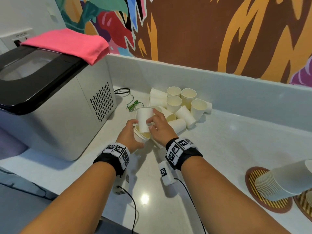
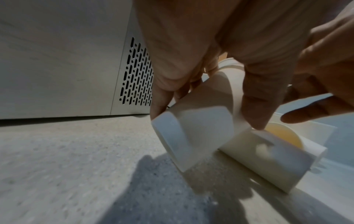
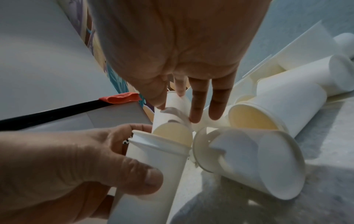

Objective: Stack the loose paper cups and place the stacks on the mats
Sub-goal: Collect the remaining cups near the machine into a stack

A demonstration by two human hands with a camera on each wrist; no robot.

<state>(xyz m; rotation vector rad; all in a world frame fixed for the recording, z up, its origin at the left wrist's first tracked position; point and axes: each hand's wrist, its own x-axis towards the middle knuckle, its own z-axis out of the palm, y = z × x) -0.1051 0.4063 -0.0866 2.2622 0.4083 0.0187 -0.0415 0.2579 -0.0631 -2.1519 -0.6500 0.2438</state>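
Observation:
My left hand [image 1: 133, 131] grips a short stack of white paper cups [image 1: 141, 136], tilted with its mouth up, just above the counter. My right hand [image 1: 152, 122] pinches a single paper cup [image 1: 144, 118] by its side, its base sitting in the stack's mouth. In the right wrist view the right hand [image 3: 177, 112] holds that single cup [image 3: 172, 106] over the stack [image 3: 153, 166]. The left wrist view shows the left hand [image 2: 207, 116] wrapped round the stack [image 2: 191, 133]. Behind lies a pile of loose cups [image 1: 182, 105], some upright, some on their sides.
A tall cup stack [image 1: 283, 181] stands on a round striped mat [image 1: 253, 186] at the right; a second mat [image 1: 303, 206] is cut off by the frame edge. A grey appliance [image 1: 55, 105] with a pink cloth [image 1: 70, 43] stands left. A green wire [image 1: 133, 105] lies by the backsplash.

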